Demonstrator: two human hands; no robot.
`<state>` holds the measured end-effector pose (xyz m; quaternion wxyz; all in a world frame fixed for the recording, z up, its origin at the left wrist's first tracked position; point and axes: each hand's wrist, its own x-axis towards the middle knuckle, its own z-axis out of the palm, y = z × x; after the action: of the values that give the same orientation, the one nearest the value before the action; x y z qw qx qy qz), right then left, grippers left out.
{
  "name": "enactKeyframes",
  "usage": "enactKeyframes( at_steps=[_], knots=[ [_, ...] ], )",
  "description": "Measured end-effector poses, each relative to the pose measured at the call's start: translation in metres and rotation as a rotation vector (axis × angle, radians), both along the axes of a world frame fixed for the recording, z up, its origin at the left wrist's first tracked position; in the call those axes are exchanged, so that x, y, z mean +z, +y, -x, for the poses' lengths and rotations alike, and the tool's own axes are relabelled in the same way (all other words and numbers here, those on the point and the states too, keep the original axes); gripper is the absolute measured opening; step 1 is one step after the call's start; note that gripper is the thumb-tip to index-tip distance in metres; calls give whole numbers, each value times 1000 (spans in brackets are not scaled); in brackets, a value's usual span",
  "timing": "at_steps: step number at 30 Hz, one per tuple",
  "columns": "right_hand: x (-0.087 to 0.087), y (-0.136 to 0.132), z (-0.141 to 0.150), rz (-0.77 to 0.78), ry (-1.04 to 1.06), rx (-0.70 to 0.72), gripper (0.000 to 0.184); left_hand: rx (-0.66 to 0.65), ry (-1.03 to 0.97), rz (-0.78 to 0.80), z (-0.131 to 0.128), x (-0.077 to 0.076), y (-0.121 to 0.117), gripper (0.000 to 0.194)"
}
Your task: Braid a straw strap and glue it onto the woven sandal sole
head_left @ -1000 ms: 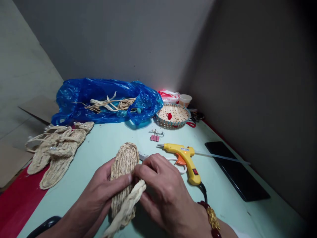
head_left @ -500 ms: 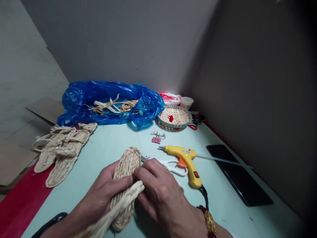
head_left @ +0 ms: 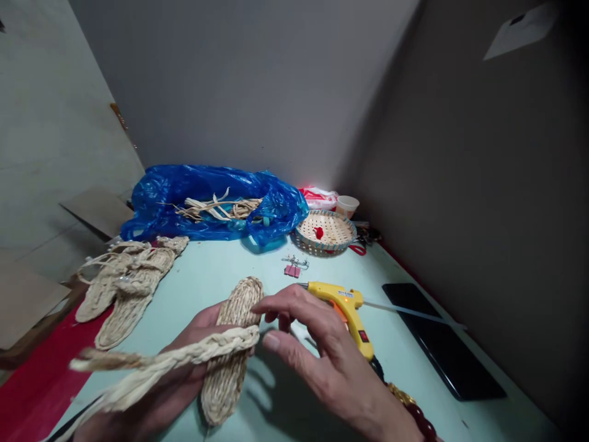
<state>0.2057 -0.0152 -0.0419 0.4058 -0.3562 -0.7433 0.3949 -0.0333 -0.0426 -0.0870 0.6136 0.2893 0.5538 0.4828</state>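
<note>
My left hand (head_left: 184,374) grips a woven straw sandal sole (head_left: 225,380) from its left side, tilted upright over the table. Across the middle of the sole lies a pale straw braid (head_left: 202,350); its loose strands trail to the lower left over my left wrist. My right hand (head_left: 317,350) is just right of the sole, its thumb and fingers apart with nothing between them. The forefinger tip is at the sole's right edge; I cannot tell if it touches. Behind this hand lies a yellow glue gun (head_left: 340,296), and white scissors (head_left: 304,334) are mostly covered.
Finished-looking straw sandals (head_left: 133,288) lie at the left. A blue plastic bag (head_left: 184,184) with straw strands stands at the back, beside a shallow woven basket (head_left: 326,230) and a paper cup (head_left: 347,205). Pink binder clips (head_left: 292,270) and a black phone-like slab (head_left: 446,350) lie on the table.
My right hand has opened and let go at the sole's right edge, where its fingers were pinched. The braid's trailing end now swings further left. The view has tilted slightly.
</note>
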Motion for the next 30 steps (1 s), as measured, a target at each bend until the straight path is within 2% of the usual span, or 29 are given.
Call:
enactKeyframes(
  at_steps=[3,6,8,11,13,16,19,22,25,30],
  knots=[
    [0,-2,4,68,-7,49,7,-23,-17,12,-2,-4,-6,32],
    [-2,-2,7,78,-41,46,6,-57,-53,-23,-23,11,-9,35],
    [-4,-1,7,65,-54,28,8,-90,-90,-40,-39,23,-3,41],
    [-8,1,5,77,-82,-13,13,-149,-235,28,-55,32,13,32],
    [-11,2,5,105,-109,-46,15,-102,-266,82,-57,31,21,21],
    [-16,5,7,151,-132,-104,16,-45,-250,100,-52,26,22,18],
    [-19,8,8,203,-155,-149,17,-35,-224,105,-49,23,19,32],
    [-19,9,9,243,-175,-139,18,-65,-217,43,-48,22,19,45],
    [-18,7,10,233,-182,-129,19,-92,-207,-20,-48,20,20,48],
    [-21,-1,12,220,-245,-204,19,-84,-151,-63,-48,18,22,51]
  ],
)
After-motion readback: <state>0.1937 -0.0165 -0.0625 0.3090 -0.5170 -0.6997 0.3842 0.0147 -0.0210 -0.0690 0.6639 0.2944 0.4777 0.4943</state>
